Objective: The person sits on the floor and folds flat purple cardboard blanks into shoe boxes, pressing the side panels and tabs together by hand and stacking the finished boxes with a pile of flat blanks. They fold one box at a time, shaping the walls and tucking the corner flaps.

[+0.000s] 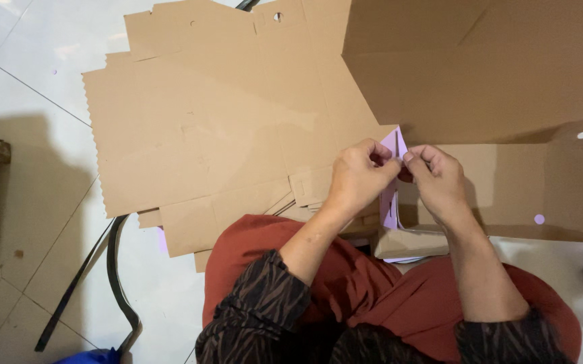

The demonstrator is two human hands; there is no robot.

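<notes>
Now: creasing | left hand [359,176] and right hand [438,178] pinch lilac paper [394,143] | next likely needs firm press along fold

Landmark: folded paper piece [394,145]. Left hand [359,176] grips its left side; right hand [440,180] its right. Flat cardboard sheets [203,135] lie left on the floor [28,81]; open box [507,81] behind.

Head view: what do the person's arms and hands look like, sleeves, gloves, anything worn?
Both hands, left hand and right hand, are bare: no gloves, no rings or watch visible. The forearms are uncovered. Dark brown sleeves with a black wavy stripe pattern are pushed up to about the elbows on both arms.
</notes>
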